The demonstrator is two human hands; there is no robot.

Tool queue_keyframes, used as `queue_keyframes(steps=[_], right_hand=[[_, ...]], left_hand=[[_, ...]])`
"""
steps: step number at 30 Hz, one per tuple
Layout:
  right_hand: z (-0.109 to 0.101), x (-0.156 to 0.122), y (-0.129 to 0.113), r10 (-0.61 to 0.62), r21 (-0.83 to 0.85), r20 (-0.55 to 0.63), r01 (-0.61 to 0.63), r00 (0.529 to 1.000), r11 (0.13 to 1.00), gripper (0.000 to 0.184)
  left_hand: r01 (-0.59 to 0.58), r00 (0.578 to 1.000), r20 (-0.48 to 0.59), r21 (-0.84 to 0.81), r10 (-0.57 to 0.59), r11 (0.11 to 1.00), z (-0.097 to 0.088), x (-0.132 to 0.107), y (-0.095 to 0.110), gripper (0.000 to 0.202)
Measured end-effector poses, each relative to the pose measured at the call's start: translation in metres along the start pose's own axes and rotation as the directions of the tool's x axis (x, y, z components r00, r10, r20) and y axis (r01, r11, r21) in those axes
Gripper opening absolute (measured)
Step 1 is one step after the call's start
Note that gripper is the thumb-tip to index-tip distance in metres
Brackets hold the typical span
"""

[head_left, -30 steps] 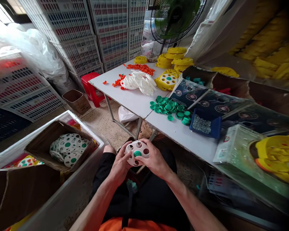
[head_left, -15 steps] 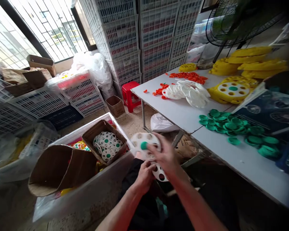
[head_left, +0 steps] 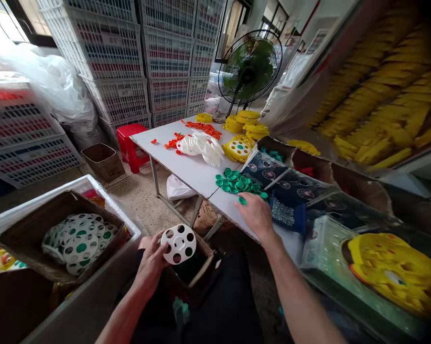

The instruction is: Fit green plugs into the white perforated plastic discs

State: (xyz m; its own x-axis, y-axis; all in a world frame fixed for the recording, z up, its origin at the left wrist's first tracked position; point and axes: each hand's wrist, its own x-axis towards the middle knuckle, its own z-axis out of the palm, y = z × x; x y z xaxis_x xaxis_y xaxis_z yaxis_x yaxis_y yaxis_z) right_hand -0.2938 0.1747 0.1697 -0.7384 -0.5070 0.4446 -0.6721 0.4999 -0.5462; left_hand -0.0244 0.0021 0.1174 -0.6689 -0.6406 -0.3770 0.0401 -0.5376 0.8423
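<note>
In my left hand (head_left: pixel 153 258) is a white plastic disc (head_left: pixel 187 242) with a ring of round holes and a small slotted centre, gripped at its left edge. It is held tilted above an open carton (head_left: pixel 201 272) by my lap. Over the table, my right hand (head_left: pixel 256 212) has its fingertips closed on a green round cap (head_left: pixel 242 201) at the near edge of a pile of green caps (head_left: pixel 233 179). Beyond that pile lies a heap of white discs (head_left: pixel 203 149) next to small orange parts (head_left: pixel 204 128).
At left, a carton (head_left: pixel 32 224) of white discs with green centres rests on a white tub (head_left: pixel 101 191). Right of the caps are a blue tray (head_left: pixel 300 217) of small metal parts and a yellow moulded piece (head_left: pixel 391 267). A fan (head_left: pixel 251 69) and stacked crates (head_left: pixel 168 57) stand behind.
My right hand has left the discs and moved right to the green caps. The disc with the green centre is out of my hands; my left hand keeps a plain one. The view has turned right.
</note>
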Motion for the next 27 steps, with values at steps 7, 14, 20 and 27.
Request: queue_keyframes(steps=[7, 14, 20, 27], right_hand=[[0.002, 0.004, 0.047, -0.012, 0.042, -0.003, 0.012, 1.000, 0.999, 0.012], [-0.006, -0.022, 0.007, 0.086, 0.307, 0.129, -0.122, 0.988, 0.944, 0.023], [0.032, -0.083, -0.068, 0.096, 0.676, 0.570, -0.532, 0.816, 0.509, 0.039], [0.058, -0.103, -0.085, 0.106, 0.687, 0.525, -0.494, 0.845, 0.533, 0.032]], left_hand=[[0.011, 0.997, 0.070, -0.020, -0.009, 1.000, 0.021, -0.003, 0.011, 0.050], [-0.003, 0.997, 0.074, 0.000, 0.003, 1.000, 0.023, -0.004, 0.009, 0.051], [-0.078, 0.986, 0.151, 0.063, 0.068, 0.995, 0.026, -0.008, 0.003, 0.049], [-0.119, 0.982, 0.163, 0.125, 0.098, 0.985, 0.027, -0.018, 0.005, 0.052]])
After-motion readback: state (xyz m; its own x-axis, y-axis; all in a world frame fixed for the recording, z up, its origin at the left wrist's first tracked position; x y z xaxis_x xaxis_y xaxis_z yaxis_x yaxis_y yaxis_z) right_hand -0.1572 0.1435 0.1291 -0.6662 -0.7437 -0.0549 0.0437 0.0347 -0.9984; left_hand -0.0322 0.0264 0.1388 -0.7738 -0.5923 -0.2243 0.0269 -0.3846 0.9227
